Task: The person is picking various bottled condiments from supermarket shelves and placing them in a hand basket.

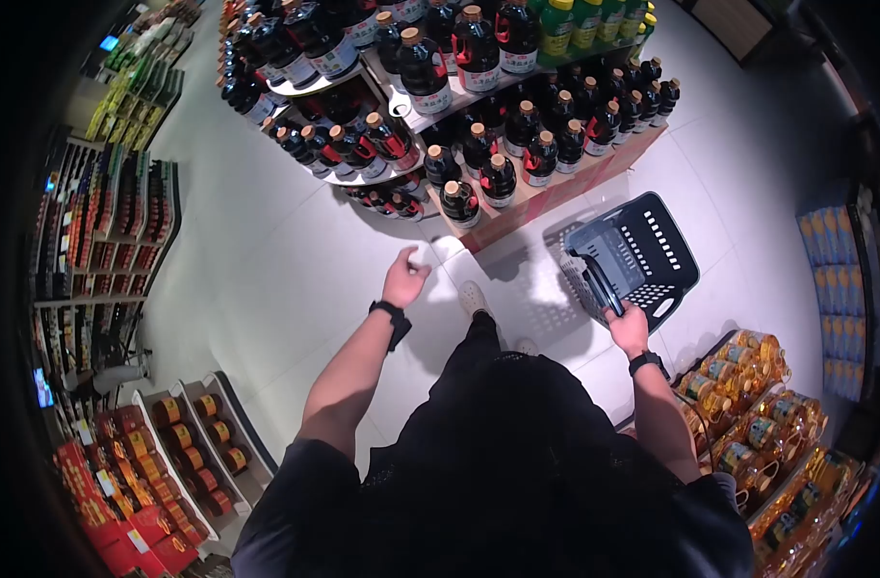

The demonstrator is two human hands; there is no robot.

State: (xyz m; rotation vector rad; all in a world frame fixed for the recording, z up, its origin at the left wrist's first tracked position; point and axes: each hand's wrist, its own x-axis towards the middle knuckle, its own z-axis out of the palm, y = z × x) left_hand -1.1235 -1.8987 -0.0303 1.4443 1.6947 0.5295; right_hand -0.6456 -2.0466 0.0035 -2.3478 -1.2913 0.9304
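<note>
My right hand [630,328] is closed around the handle [604,286] of a dark shopping basket [669,246]. Slotted walls show on the basket, which hangs tilted over the floor at my right; I see nothing lying in it. Out in front of me to the left, my left hand [406,277] is held in the air, loosely curled with thumb and fingers apart and nothing in it. The nearest goods to it are dark bottles with brown caps, such as the front corner bottle [459,203] on the low display. Both wrists wear black bands.
Ahead stands a tiered display [546,197] of dark bottles, with green bottles [575,27] at its top right. Large bottles of golden oil [738,385] stack up close on my right. Shelves of jars [103,222] and boxed goods [132,482] line the left. Pale tiled floor [257,279] lies between.
</note>
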